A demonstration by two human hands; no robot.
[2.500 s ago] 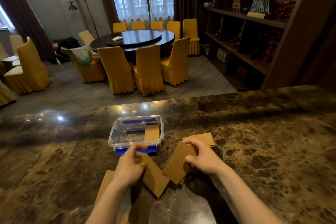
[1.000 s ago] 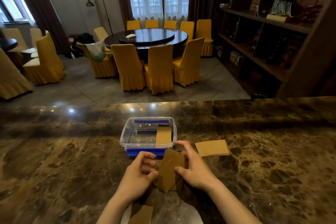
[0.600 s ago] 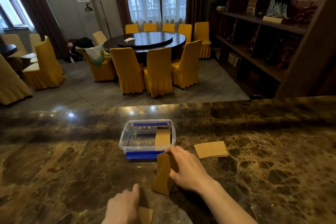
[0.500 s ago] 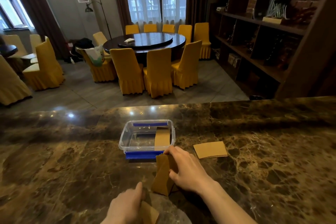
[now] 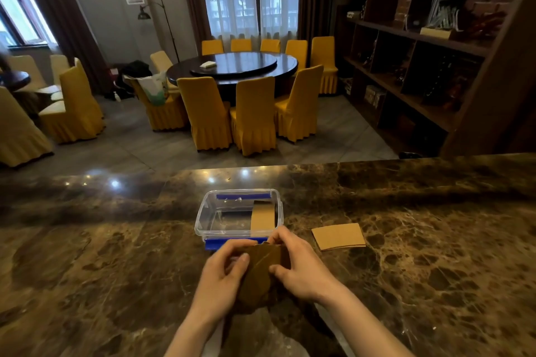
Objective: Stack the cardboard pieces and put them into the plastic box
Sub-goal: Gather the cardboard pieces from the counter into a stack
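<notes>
A stack of brown cardboard pieces [image 5: 262,271] stands on edge on the marble counter, held between my left hand [image 5: 223,275] and my right hand [image 5: 301,266]. Just beyond my hands sits the clear plastic box [image 5: 203,217] with blue clips, its lid off. One cardboard piece [image 5: 262,216] leans upright inside the box at its right side. Another cardboard piece [image 5: 338,236] lies flat on the counter to the right of the box.
The dark marble counter [image 5: 116,255] stretches left and right. Past its far edge lie a round dining table [image 5: 232,66] ringed by yellow chairs and a dark wooden shelf unit [image 5: 435,52] at the right.
My left hand picked up a cardboard piece near the front edge and brought it up against the stack in my right hand. Both hands now hold the stack together.
</notes>
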